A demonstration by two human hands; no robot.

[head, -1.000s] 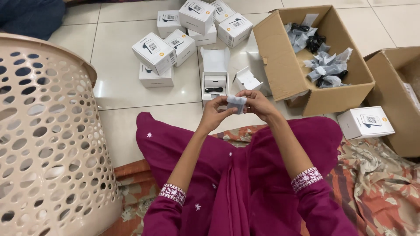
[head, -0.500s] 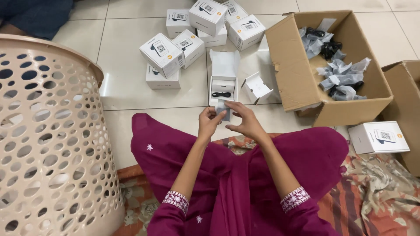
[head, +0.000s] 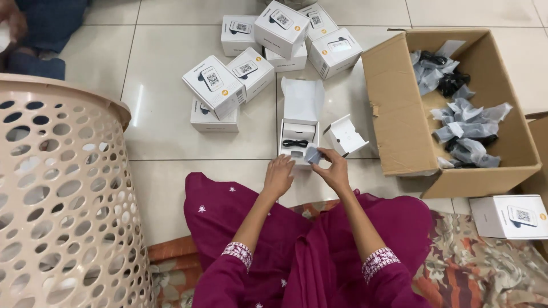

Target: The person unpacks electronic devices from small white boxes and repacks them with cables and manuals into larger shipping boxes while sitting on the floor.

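My right hand (head: 333, 169) pinches a small grey wrapped item (head: 311, 154) at the near end of an open white box (head: 298, 134) on the tiled floor. A black coiled cable (head: 294, 143) lies inside that box, and its lid stands up behind. My left hand (head: 278, 175) rests beside the box's near edge with fingers curled, touching or nearly touching it. A white cardboard insert (head: 348, 134) lies just right of the box.
Several closed white boxes (head: 214, 85) are piled on the floor beyond. A brown carton (head: 399, 120) at right holds grey wrapped items and black cables. A beige perforated laundry basket (head: 63, 199) stands at left. Another white box (head: 510, 216) lies at right. Another person sits at top left.
Both hands have moved forward from my lap to the open white box, carrying the small grey item to its near end.
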